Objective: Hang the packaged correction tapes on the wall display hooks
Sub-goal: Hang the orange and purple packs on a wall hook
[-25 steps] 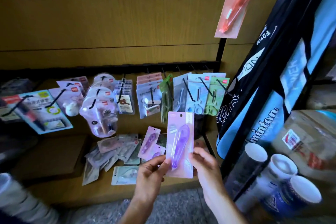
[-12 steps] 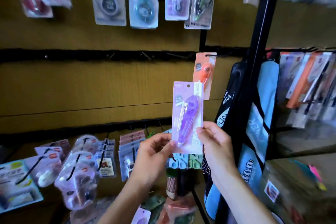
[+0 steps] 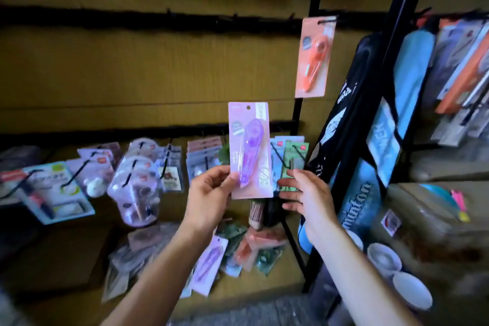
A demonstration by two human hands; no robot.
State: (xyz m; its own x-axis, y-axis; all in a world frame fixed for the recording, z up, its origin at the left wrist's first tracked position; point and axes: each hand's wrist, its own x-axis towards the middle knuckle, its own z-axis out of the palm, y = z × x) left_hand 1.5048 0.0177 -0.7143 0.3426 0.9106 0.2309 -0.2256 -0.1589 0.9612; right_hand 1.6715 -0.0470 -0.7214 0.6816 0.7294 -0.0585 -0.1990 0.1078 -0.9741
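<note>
Purple correction tape pack [image 3: 250,149] upright, hang hole on top, pinched at lower left edge by our left hand [image 3: 209,200]. Right hand [image 3: 307,198] released, just right. Empty hook rail [image 3: 158,21] far above; left hand nearer.

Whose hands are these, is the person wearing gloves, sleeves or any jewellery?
Two bare human arms reach in from the bottom of the head view. The left hand and right hand have no gloves, and no rings, watch or bracelet show. Both forearms are uncovered up to the frame edge, so no sleeve is visible. The fingernails look short and unpainted.
</note>
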